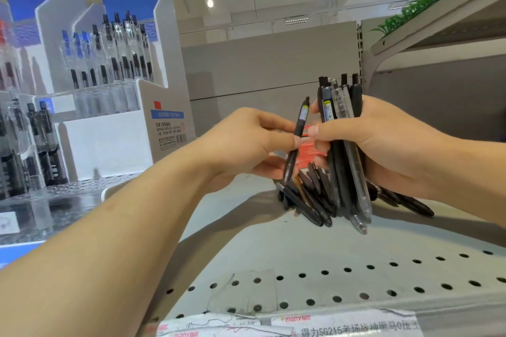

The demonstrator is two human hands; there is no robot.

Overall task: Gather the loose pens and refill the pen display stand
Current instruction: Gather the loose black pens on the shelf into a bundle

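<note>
Hands (241,142) between display stand (120,85) and pens (342,150)

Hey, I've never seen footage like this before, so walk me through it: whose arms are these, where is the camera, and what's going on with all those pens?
There is no machine here, only one picture, taken by a wide-angle camera worn on a person's head and looking forward and down, so the two bare arms are the wearer's own. The right hand has a full grip on an upright bundle of pens. The left hand pinches a single black pen beside that bundle. More loose pens lie on the grey perforated shelf under the hands. At the left stands the pen display stand, already holding upright pens in its tiers.
</note>
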